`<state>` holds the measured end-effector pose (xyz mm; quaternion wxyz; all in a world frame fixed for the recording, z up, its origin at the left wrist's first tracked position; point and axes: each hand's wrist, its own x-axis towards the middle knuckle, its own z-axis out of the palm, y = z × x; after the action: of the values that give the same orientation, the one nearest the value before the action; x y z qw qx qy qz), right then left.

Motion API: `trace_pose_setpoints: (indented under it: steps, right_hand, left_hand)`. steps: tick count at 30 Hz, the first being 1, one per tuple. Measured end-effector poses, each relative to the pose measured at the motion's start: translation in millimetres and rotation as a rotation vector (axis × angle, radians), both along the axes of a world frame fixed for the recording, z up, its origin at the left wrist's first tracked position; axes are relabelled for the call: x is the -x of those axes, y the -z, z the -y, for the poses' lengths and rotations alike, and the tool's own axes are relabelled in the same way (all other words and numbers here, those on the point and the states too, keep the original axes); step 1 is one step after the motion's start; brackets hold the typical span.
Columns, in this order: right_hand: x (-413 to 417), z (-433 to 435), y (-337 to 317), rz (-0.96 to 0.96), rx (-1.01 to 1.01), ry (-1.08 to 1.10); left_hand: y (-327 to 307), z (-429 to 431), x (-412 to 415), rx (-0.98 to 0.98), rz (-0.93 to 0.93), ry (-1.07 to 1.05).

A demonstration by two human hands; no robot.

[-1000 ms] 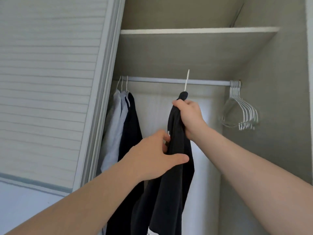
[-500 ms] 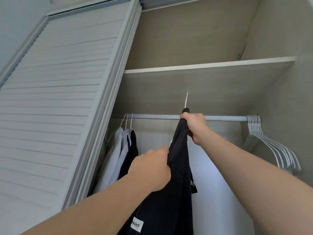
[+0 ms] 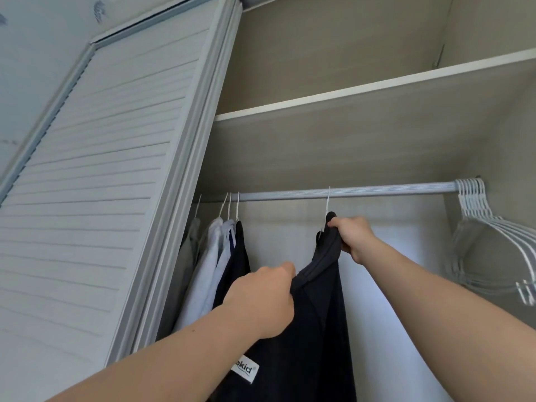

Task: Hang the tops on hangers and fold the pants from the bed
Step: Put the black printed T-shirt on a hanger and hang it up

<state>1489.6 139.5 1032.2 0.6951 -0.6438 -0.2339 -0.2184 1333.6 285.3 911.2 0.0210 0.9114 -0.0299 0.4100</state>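
Observation:
A black top (image 3: 316,314) hangs from a white hanger whose hook (image 3: 327,203) reaches up to the grey wardrobe rail (image 3: 377,191); whether the hook sits over the rail I cannot tell. My right hand (image 3: 352,237) grips the top's collar and the hanger neck just below the rail. My left hand (image 3: 265,297) grips the near shoulder of the same top, lower and to the left. A white label (image 3: 246,370) shows on the fabric near the bottom.
Several tops, white, pale blue and dark (image 3: 220,262), hang at the rail's left end. A bunch of bare white hangers (image 3: 490,227) hangs at the right end. A shelf (image 3: 362,91) runs above the rail. A slatted sliding door (image 3: 101,198) stands at the left.
The hanger with the black top has dropped from above the rail to hang at it. My head has tilted up, so the rail and shelf sit lower in view. Both hands keep their grip.

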Motion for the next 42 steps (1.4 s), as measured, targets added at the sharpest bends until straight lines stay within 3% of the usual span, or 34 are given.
trace_pose_setpoints:
  steps: [3,5,9,13,15,21,25,33,42]
  right_hand:
    - [-1.8,-4.9,-5.1,-0.005,-0.094,-0.047]
    - [-0.7,-10.2,-2.2,-0.020,-0.033,-0.032]
    - [10.1,-20.8,9.9,-0.024,0.214,0.017]
    - [35.7,-45.9,17.0,0.009,0.628,0.098]
    - [42.0,-61.7,18.4,0.080,0.694,0.159]
    - [35.3,-94.9,17.0,0.244,0.685,0.116]
    - [23.3,-114.9,13.0,0.243,0.646,0.017]
    - [0.4,-146.7,7.8,0.399,0.882,0.154]
    - [-20.4,-181.8,39.6,0.427,0.672,-0.075]
  left_hand:
    - [-0.2,0.0,-1.6,-0.013,0.008,0.001]
    - [1.0,-1.7,-0.8,-0.032,-0.005,-0.009]
    - [8.6,-9.2,2.5,-0.067,-0.074,-0.061]
    - [8.5,-23.4,7.9,-0.071,-0.119,-0.113]
    - [7.2,-31.2,11.8,-0.069,-0.116,-0.139]
    - [7.6,-56.7,25.8,-0.054,-0.095,-0.244]
    - [5.2,-70.6,32.3,-0.032,-0.096,-0.314]
    - [1.5,-88.0,38.3,0.002,-0.112,-0.419]
    - [8.6,-106.2,47.5,-0.040,-0.112,-0.504]
